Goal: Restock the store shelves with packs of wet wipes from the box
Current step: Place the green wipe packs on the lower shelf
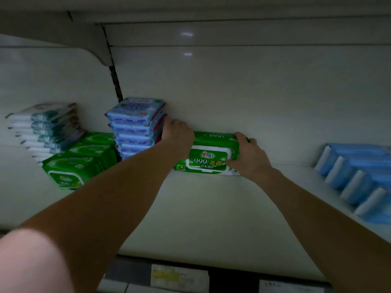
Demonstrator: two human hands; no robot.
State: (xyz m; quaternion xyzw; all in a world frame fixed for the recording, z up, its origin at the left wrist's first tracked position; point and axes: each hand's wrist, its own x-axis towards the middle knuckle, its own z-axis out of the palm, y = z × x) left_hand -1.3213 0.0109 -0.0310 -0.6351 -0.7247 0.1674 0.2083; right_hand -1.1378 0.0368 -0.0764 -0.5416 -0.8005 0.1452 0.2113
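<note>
left grip point(178, 135), right grip point(248, 154): green pack point(208, 159)

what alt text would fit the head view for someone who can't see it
A left hand and a right hand grip the ends of a green pack of wet wipes on a white shelf. A stack of blue packs stands to its left.

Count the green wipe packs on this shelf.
4 green packs: one held by the left hand and right hand at centre; three in a row at left, front, middle, back. Others may be hidden behind.
</note>
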